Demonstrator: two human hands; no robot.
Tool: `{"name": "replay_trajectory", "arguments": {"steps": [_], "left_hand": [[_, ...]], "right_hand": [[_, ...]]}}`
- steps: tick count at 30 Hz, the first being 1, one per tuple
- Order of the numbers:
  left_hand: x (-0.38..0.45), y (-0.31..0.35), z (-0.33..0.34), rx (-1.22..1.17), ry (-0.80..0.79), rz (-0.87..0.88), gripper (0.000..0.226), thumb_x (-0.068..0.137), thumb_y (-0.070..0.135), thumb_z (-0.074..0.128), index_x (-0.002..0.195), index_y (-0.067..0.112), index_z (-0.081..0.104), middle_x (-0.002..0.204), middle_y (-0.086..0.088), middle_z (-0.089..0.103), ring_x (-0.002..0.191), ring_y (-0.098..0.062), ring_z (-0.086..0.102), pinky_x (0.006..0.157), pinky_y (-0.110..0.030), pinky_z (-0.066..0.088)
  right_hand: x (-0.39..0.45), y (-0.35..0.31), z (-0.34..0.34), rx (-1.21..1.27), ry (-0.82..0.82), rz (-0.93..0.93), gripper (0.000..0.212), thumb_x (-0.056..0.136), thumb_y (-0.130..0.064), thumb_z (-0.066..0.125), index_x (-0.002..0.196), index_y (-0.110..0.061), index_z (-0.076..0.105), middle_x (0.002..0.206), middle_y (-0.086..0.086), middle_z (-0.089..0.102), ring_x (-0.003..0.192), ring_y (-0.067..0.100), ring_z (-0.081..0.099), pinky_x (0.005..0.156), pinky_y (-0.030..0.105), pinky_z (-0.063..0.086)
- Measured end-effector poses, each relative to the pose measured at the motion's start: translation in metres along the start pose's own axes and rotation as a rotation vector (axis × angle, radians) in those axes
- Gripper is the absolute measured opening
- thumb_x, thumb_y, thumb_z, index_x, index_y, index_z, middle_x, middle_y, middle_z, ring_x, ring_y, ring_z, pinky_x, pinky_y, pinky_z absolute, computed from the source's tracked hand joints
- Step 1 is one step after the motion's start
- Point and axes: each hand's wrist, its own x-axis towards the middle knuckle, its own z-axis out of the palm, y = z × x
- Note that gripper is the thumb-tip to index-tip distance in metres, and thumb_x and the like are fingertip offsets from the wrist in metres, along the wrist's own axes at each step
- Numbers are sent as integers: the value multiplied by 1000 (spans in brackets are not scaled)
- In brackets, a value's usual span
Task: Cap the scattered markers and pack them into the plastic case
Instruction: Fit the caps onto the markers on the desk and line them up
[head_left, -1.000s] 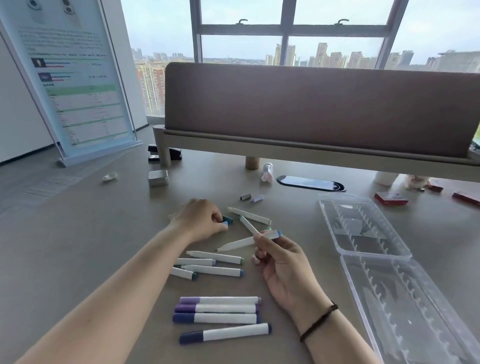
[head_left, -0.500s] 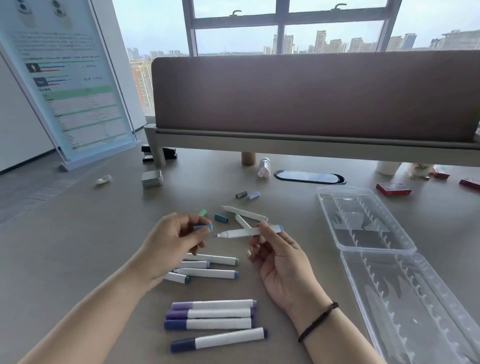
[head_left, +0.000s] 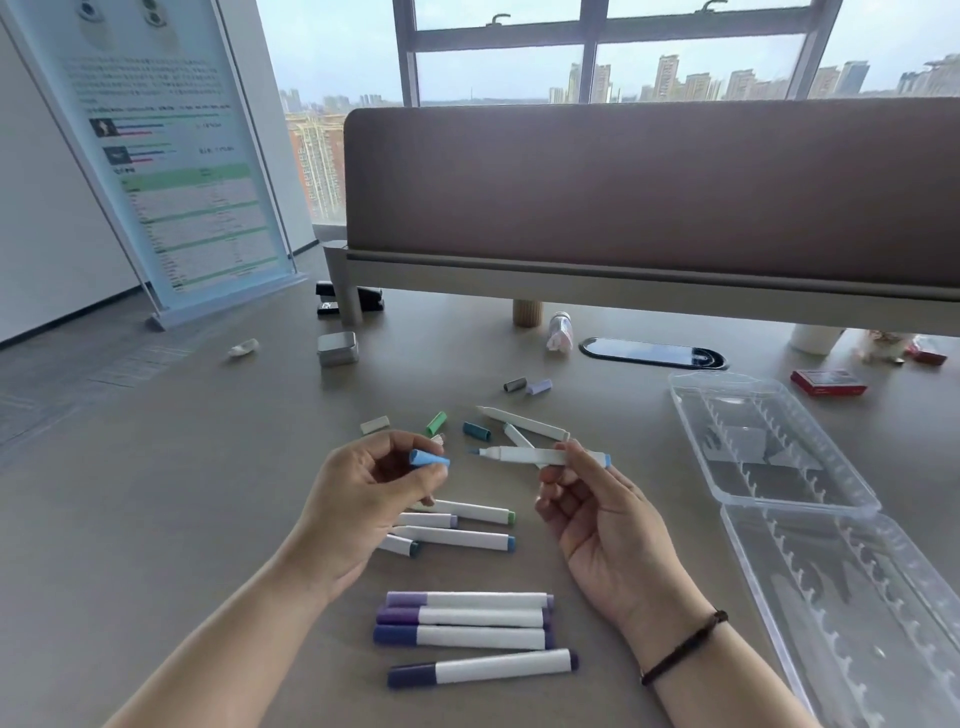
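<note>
Head view, closest first: four capped purple markers (head_left: 475, 631) lined up on the desk (head_left: 156, 493), nearest the body. Left hand (head_left: 363, 499) pinching a light blue cap (head_left: 429, 460) between thumb and fingertips. Right hand (head_left: 597, 514) pinching an uncapped white marker (head_left: 540, 455) near its tail, tip aimed at the cap, small gap between them. Underneath, a few uncapped markers (head_left: 457, 527) on the desk. Off right, clear plastic case (head_left: 810, 519) lying open. Further back, loose caps (head_left: 457, 427) scattered, plus a small metal tin (head_left: 337, 348).
</note>
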Motion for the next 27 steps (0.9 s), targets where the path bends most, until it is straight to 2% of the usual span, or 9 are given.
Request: {"name": "replay_trajectory", "arguments": {"steps": [5, 10, 13, 18, 22, 27], "left_hand": [[-1, -2, -1, 206, 26, 89, 25, 78, -2, 77, 75, 23, 81, 82, 0, 78, 79, -17, 74, 75, -23, 57], [-2, -3, -1, 372, -37, 215, 26, 78, 8, 81, 90, 32, 78, 78, 5, 74, 75, -18, 70, 73, -31, 59], [-2, -6, -1, 449, -95, 283, 25, 79, 16, 79, 100, 29, 78, 78, 6, 67, 74, -15, 64, 67, -20, 51], [-3, -5, -2, 467, -100, 319, 28, 75, 30, 74, 103, 28, 77, 77, 6, 66, 74, -16, 63, 65, -18, 49], [-3, -5, -1, 499, -114, 346, 28, 75, 31, 75, 103, 35, 74, 79, 8, 63, 76, -12, 61, 66, -14, 47], [-2, -8, -3, 612, -127, 381, 29, 78, 22, 80, 107, 25, 78, 81, 13, 64, 77, -11, 62, 66, -12, 44]], "right_hand": [[-1, 0, 0, -20, -19, 17, 18, 75, -13, 69, 89, -3, 67, 61, 8, 57, 56, 18, 59, 52, 26, 54], [-5, 1, 2, -46, -44, 9, 16, 72, -13, 69, 84, -3, 70, 59, 8, 58, 55, 18, 59, 53, 26, 53], [-6, 1, 3, -61, -43, 7, 14, 73, -13, 69, 83, -4, 71, 61, 9, 59, 57, 19, 60, 53, 26, 53], [-6, 2, 4, -81, -17, 3, 14, 71, -12, 70, 81, -2, 73, 62, 11, 57, 55, 18, 60, 51, 25, 52], [-7, 2, 4, -115, -10, -1, 14, 71, -11, 70, 81, -1, 72, 62, 13, 60, 54, 18, 59, 51, 25, 52], [-9, 5, 5, -223, -59, -24, 16, 72, -11, 71, 84, 0, 70, 65, 17, 62, 55, 19, 55, 54, 24, 51]]}}
